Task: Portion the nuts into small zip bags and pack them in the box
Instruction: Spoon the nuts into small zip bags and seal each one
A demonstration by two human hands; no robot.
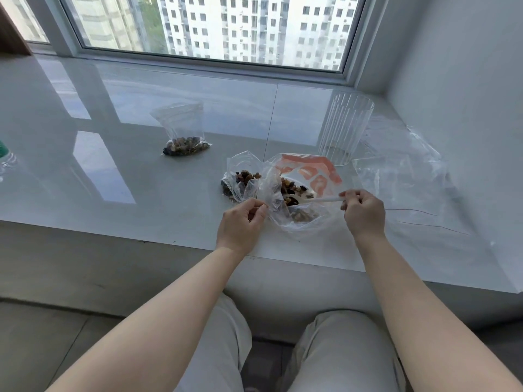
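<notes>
A clear plastic bag with orange print [300,190] lies open on the white sill [141,171], just inside its near edge, with mixed nuts [291,190] loose inside it. The left hand [240,224] pinches the bag's left rim between curled fingers and thumb. The right hand [363,213] grips the handle of a white spoon [322,200] whose bowl end reaches into the nuts.

Touching the bag's left side, a small zip bag [240,179] holds some nuts and sags open. Farther left and farther back, well apart from the hands, a second small zip bag [184,137] stands with nuts in its bottom. A ribbed clear container [345,128] stands just beyond the big bag to the right, and loose clear plastic [410,176] spreads over the sill right of the right hand toward the side wall.

The sill's left half lies open up to the window frame [212,60]. The near edge runs just below both wrists.
</notes>
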